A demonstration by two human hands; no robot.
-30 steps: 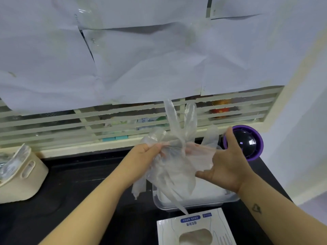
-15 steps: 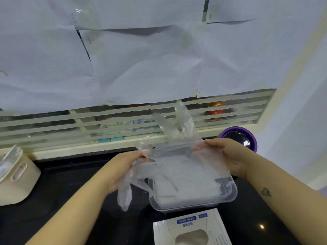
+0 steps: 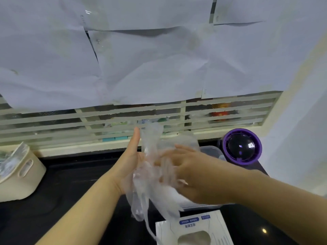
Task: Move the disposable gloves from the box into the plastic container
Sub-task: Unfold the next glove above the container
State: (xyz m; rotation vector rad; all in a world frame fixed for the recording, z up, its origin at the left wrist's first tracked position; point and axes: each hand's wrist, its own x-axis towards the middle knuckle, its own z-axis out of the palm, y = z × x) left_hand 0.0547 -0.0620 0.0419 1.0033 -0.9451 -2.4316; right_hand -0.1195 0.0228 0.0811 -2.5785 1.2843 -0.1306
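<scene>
A bunch of clear disposable gloves [image 3: 150,175] hangs between my two hands above the black counter. My left hand [image 3: 130,161] stands upright with its palm against the gloves. From the right, my right hand [image 3: 184,171] presses into them with fingers spread. Glove fingers dangle down to the white glove box [image 3: 192,228] at the bottom edge, whose oval opening faces up. The clear plastic container [image 3: 210,150] sits behind and under my right hand, mostly hidden, with gloves inside.
A cream basket [image 3: 19,175] stands at the left on the black counter [image 3: 62,200]. A purple round object [image 3: 241,146] sits at the back right beside the white wall. A slatted window frame runs along the back.
The gloves were spread wide between both hands over the container. Now my hands have come together, squeezing them into a vertical bunch, and the view has tilted slightly.
</scene>
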